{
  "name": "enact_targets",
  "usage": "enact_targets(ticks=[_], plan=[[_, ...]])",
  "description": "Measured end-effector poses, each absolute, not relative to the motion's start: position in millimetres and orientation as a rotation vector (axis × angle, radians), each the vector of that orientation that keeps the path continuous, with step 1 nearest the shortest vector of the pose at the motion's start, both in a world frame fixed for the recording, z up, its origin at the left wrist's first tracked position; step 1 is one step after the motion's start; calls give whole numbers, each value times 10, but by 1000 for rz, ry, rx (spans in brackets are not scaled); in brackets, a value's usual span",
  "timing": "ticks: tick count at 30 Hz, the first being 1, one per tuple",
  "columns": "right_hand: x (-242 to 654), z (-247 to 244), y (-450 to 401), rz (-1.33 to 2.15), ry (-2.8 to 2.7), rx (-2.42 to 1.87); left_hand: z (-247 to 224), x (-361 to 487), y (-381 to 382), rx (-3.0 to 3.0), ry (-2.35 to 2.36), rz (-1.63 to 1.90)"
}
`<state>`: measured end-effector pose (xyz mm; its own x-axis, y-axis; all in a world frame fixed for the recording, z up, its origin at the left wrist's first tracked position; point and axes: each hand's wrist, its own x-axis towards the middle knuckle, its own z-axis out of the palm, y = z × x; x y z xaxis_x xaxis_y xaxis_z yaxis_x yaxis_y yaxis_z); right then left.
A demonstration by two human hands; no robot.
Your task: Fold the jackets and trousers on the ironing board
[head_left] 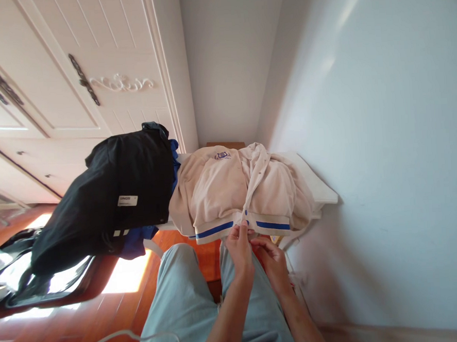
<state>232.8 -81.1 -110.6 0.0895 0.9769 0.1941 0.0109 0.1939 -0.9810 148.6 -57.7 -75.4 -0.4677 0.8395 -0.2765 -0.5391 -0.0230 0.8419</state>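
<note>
A cream button-up jacket (217,187) lies spread in front of me, its blue-striped hem towards my legs and a dark emblem on one side. Where the front opening meets the hem, close to the small blue snap buttons, my left hand (241,247) pinches the jacket's edge between thumb and fingers. Just right of it and slightly lower, my right hand (273,261) has its fingers curled in towards the left fingertips, below the hem. Whatever lies between the right fingers is too small to make out.
A black garment (135,171) with a white label is heaped to the left, with blue cloth (134,244) beneath it. A white wardrobe (128,53) stands behind; a pale wall (398,155) bounds the right. A white cable (118,333) crosses by my legs above the wooden floor (91,329).
</note>
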Motion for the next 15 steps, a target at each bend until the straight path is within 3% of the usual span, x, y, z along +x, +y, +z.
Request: enact_targets(ticks=[5, 15], plan=[[2316, -1154, -766, 1208, -1017, -1181, -861, 1537, -620, 629, 1380, 1686], [2331, -1012, -715, 1238, -979, -1154, -887, 1446, -638, 1048, 1632, 1733]])
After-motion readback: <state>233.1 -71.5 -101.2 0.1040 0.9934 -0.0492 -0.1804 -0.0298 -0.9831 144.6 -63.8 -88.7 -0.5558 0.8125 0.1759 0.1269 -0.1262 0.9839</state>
